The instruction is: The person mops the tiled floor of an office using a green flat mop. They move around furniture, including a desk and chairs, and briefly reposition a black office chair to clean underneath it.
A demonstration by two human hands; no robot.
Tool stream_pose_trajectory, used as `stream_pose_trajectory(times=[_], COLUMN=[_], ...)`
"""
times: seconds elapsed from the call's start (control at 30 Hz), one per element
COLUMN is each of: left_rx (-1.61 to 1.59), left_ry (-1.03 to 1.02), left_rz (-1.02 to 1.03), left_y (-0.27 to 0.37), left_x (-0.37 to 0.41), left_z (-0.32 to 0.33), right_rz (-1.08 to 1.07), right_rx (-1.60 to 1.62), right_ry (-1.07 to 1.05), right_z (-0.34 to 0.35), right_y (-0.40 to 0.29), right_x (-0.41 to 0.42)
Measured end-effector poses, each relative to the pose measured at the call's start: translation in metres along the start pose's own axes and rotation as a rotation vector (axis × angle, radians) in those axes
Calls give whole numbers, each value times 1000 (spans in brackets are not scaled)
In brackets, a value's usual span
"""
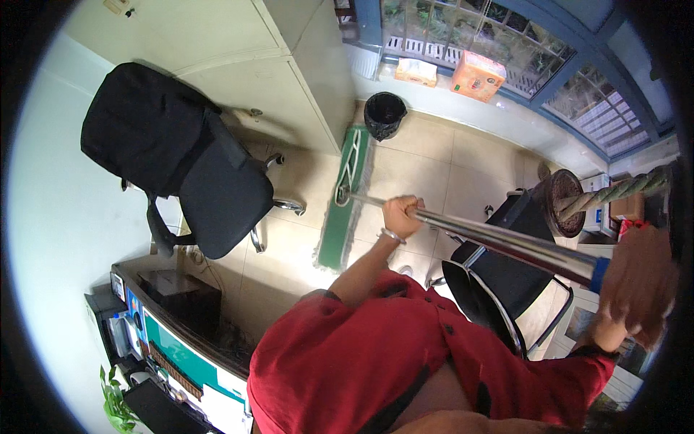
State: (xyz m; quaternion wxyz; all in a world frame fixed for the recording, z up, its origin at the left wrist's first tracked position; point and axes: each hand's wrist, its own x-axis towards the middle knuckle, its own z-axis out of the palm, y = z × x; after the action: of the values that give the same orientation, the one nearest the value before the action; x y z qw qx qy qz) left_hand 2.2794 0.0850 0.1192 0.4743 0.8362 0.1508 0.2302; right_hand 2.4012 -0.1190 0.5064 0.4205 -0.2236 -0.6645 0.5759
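A metal mop pole [499, 237] runs from the wide green dust mop head [341, 217] towards the right. My left hand [402, 215] is closed around the lower part of the pole, a bracelet on its wrist. At the pole's upper end, by its blue collar, is my right hand [640, 285], blurred; its fingers seem wrapped over the end, though the grip is partly hidden. The mop head lies flat on the tiled floor, its far end beside a black-lined waste bin [384, 113] and the corner of a metal cabinet [271, 70].
A black office chair [225, 200] stands left, a black metal-framed chair [504, 276] right. Near that chair is a potted plant with a braided trunk [612, 195]. A cluttered desk [184, 347] is lower left. Tissue packs [477, 76] sit on the windowsill.
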Motion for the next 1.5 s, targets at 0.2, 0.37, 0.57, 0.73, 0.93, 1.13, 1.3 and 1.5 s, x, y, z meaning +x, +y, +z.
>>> stream_pose_trajectory(times=[0.2,0.37,0.57,0.73,0.93,1.13,1.3,1.5], left_rx=[-60,31,151,49,-17,-168,-279,-256], left_ry=[-152,-427,-615,-795,-652,-560,-507,-584], left_rz=[83,87,189,93,246,288,269,408], left_y=[-91,-90,-90,-46,7,-8,-48,-25], left_x=[69,49,-46,-81,-52,21,62,20], left_z=[30,47,63,36,29,86,143,153], right_rz=[17,-99,-201,-236,-122,20,-73,-108], right_rx=[-386,-253,-213,-46,-64,-156,-550,-478], right_ry=[868,1030,1375,1469,824,843,1584,1885], right_z=[1,9,63,85,99,98,82,130], right_y=[74,78,67,58,-8,-11,77,61], right_x=[34,0,-35,-39,-65,-56,-2,-24])
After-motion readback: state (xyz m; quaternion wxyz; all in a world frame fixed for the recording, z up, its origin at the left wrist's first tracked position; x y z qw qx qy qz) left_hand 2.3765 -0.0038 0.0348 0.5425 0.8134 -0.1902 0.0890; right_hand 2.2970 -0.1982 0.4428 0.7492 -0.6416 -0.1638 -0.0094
